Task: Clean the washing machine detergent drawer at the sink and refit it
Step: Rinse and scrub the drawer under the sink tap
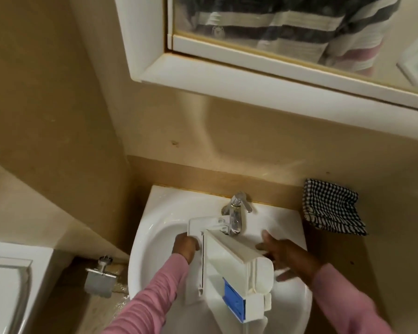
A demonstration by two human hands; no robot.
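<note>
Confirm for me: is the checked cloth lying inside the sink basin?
No, the checked cloth is off to the right of the sink, outside its basin, where the left hand grips the detergent drawer.

Around the edges: mirror up top, checked cloth at right, roll holder down low.
Up high, a mirror [299, 32] sits tilted in a thick white frame [150, 44], a yellowed line running along the glass's lower edge. The tan wall [58, 112] fills the left and middle, with a small dark spot on it. Over on the right, a black-and-white checked cloth [331, 208] sits crumpled and folded against the tan surface; whether it hangs or lies, can't tell. Low on the left, a metal toilet roll holder [99, 278], and beside it a blurred white fixture [7, 285] at the corner.
</note>
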